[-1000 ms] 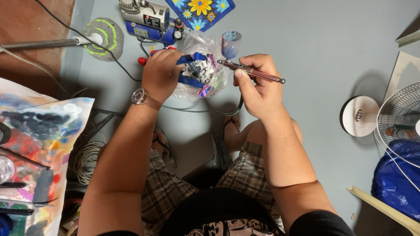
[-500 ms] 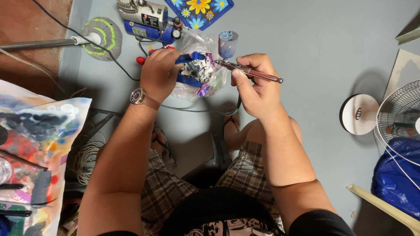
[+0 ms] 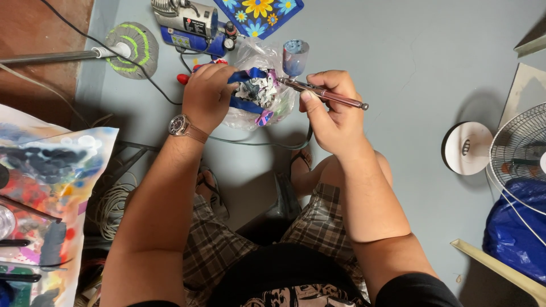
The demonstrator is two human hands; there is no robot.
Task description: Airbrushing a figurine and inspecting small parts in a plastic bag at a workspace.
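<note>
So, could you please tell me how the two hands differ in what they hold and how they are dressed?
The left hand grips a blue, paint-mottled piece wrapped in clear plastic; the right hand holds a slim airbrush like a pen. The left wrist wears a watch; the right wrist is bare. Both are raised above the grey floor.

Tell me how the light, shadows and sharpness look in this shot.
Head view: soft even light, no harsh glare; the fan base casts a soft shadow to its upper left on the grey floor; left hand, right hand and airbrush are sharp; edges bend slightly from the wide lens.
</note>
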